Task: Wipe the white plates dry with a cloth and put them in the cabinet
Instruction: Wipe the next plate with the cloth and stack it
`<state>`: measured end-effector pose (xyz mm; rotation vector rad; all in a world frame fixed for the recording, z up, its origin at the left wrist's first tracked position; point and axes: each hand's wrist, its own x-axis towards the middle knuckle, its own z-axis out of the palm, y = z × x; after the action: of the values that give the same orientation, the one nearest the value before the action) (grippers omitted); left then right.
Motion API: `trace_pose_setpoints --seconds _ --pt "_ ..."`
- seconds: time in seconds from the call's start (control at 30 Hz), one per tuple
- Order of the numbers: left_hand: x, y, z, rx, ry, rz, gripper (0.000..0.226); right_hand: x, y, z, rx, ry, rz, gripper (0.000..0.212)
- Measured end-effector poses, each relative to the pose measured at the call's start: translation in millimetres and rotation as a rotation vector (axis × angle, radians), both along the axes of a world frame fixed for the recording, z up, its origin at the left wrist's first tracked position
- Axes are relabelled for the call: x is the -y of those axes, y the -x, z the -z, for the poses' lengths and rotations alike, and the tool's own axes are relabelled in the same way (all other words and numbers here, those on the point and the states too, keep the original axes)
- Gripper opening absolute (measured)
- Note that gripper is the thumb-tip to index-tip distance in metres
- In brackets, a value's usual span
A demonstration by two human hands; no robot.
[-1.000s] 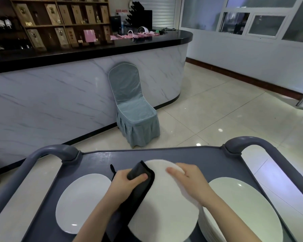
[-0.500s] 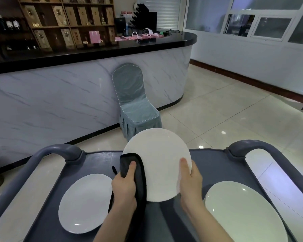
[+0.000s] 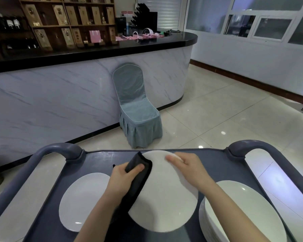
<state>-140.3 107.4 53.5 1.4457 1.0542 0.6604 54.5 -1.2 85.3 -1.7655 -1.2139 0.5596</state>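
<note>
**Plate tips back down, wiping carries on**

Half a second back you had the white plate (image 3: 164, 194) stood up facing you. Now it's tipped low over the trolley (image 3: 98, 159), dull side up, so I'd say you're drying the other face, not stowing yet. Your left grip (image 3: 122, 177) pinches the black cloth (image 3: 138, 173) against the plate's left rim, thumb on top. Your right grip (image 3: 187, 166) clasps the upper-right rim, fingers curled over the edge. A lone plate (image 3: 80, 199) waits lower left. A stack of plates (image 3: 243, 212) sits lower right, cut off by the frame. Any fingers beneath the plate are hidden, and I can't pick out a cabinet from here.
</note>
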Motion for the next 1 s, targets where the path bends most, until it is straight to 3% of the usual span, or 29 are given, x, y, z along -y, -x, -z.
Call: trace_pose_setpoints --seconds 0.1,0.2,0.33,0.43,0.57,0.63,0.73,0.9,1.0 --pt "29 -14 16 0.256 0.323 -0.399 0.015 5 21 15 -0.371 -0.134 0.444 0.042" --pt "37 -29 16 0.314 0.412 -0.531 0.013 10 49 36 -0.659 -0.177 0.696 0.034" --pt "15 -14 7 0.228 0.295 -0.396 0.013 16 24 27 -0.458 -0.095 0.441 0.018" --pt "0 -3 -2 0.103 0.087 -0.112 0.012 12 -5 -1 -0.205 0.038 0.140 0.008" --pt "-11 -4 -18 -0.062 -0.120 0.359 0.011 -2 -3 -11 0.014 0.112 -0.150 0.036" --pt "-12 -5 -17 -0.101 -0.148 0.418 0.013 -5 0 -7 0.057 0.055 -0.191 0.040" --pt "-6 1 -7 0.008 0.043 0.161 0.012 -1 -2 -4 -0.033 -0.043 -0.012 0.047" --pt "30 -21 25 0.260 0.402 -0.502 0.018 0 36 29 -0.695 -0.209 0.620 0.038" --pt "45 -35 24 0.294 0.417 -0.620 0.014 -3 60 53 -0.930 -0.201 0.834 0.027"
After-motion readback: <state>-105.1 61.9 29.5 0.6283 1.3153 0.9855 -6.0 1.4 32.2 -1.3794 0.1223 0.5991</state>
